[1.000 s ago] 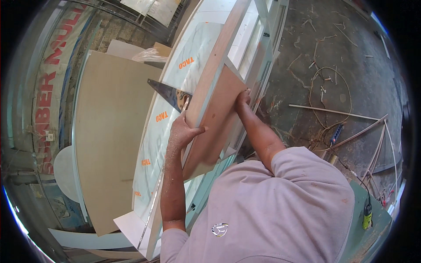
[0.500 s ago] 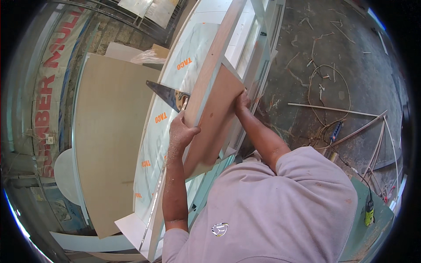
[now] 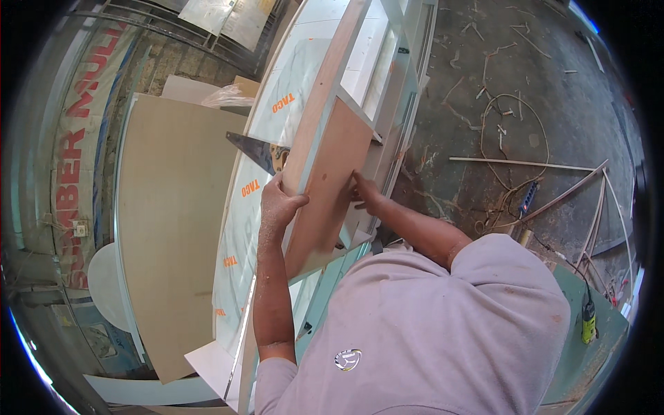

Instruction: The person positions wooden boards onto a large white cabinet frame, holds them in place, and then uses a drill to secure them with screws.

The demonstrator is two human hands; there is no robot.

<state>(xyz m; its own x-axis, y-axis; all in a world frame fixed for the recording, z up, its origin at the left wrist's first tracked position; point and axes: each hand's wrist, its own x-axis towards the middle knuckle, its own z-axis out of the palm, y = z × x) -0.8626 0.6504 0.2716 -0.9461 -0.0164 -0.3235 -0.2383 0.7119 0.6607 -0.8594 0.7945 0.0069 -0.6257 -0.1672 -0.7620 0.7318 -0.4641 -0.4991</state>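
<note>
Sawdust clings to a left hand (image 3: 278, 206), its grip pinching the edge of a smooth brown wooden panel (image 3: 328, 183) at dial centre; the right hand (image 3: 368, 196) touches the opposite edge, its closure unclear. A tapered, dark-bladed saw (image 3: 253, 151) lies toward eleven o'clock, a broad beige board (image 3: 169, 207) at nine.

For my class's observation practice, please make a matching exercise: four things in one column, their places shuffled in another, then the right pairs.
Things
1. Left hand
2. Right hand
3. Dark-bladed, wooden-handled handsaw
4. Yellow-green corded tool

Places
A. On the flat green surface
B. At the right edge of the brown wooden panel
C. Gripping the long, pale-brown wooden beam
D. Over the white marbled sheet

Pairs: 1-C; 2-B; 3-D; 4-A
</note>
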